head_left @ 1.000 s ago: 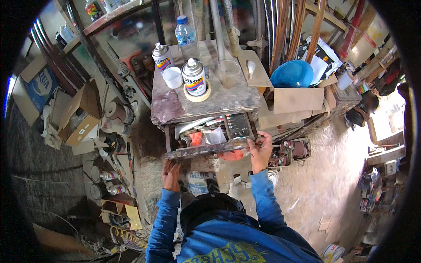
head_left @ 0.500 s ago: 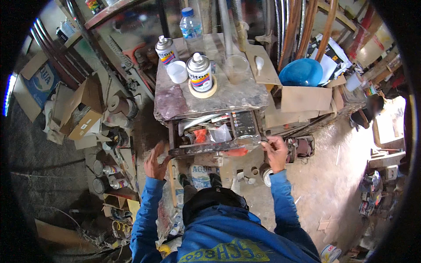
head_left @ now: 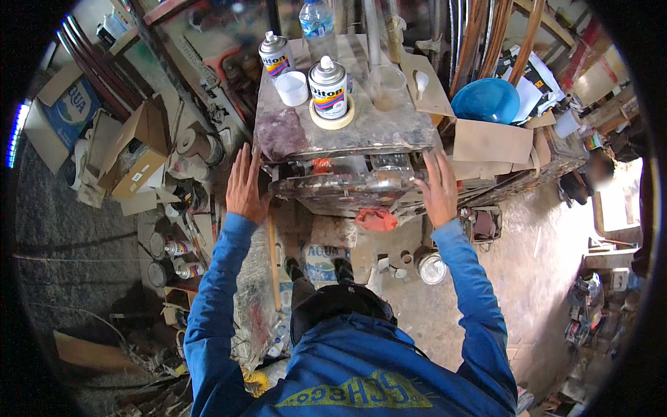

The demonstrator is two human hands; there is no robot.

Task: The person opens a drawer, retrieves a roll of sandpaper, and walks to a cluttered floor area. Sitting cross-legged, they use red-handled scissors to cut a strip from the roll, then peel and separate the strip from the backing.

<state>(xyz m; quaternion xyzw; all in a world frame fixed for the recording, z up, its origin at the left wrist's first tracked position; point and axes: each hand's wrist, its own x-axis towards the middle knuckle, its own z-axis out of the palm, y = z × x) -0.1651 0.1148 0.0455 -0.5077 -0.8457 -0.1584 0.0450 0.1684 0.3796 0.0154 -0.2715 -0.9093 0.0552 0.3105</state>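
A worn wooden drawer [head_left: 333,185] sits partly pulled out beneath a paint-stained tabletop [head_left: 368,132]. At its left front corner is my left hand [head_left: 245,186], fingers stretched forward along the cabinet's side. My right hand [head_left: 438,187] lies at the opposite corner, its fingers extended and its thumb by the drawer front. Neither hand grasps anything. Inside the drawer, a red item [head_left: 322,165] and a clear plastic piece [head_left: 392,162] show in the narrow gap; the rest is hidden. A red-orange cloth or bag [head_left: 376,219] hangs below the drawer.
On the tabletop stand two spray cans, the nearer spray can [head_left: 328,90] on a tape roll [head_left: 332,122], a white cup [head_left: 292,89] and a water bottle [head_left: 317,29]. A blue bowl [head_left: 485,102] rests on cardboard at right. An open cardboard box [head_left: 142,156] lies left.
The drawer has slid inward, hiding most of its contents. Both hands moved forward with it, and their curled fingers have straightened.
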